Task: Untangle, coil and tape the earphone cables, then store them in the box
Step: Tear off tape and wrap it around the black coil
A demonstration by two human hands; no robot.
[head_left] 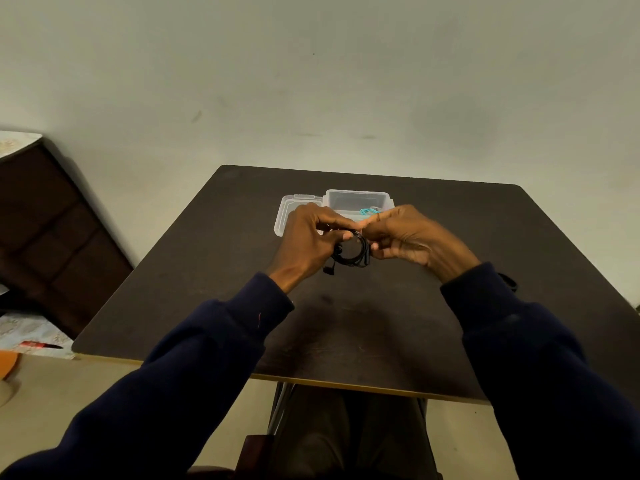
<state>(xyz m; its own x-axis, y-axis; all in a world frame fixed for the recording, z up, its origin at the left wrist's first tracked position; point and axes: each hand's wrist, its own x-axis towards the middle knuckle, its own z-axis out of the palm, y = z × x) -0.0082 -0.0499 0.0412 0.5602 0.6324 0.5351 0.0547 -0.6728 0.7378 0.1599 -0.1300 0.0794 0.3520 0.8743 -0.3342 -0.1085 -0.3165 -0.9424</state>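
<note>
The black earphone cable [357, 253] is already wound into a neat coil, held just above the desk [346, 323], with the left hand [308, 237] and right hand [408, 237] both pinching its top. Whether tape is going on there, I can't make out. A turquoise cable [367, 212] already lies in the open clear box [356, 194] behind, so I'd say this coil still needs securing and storing.

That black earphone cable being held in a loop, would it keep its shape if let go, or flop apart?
Probably floppy: the black earphone cable sits in a loop while the left hand and right hand pinch it, and one earbud dangles loose. It looks thin, so it is likely very light. It may spring open if released.
</note>
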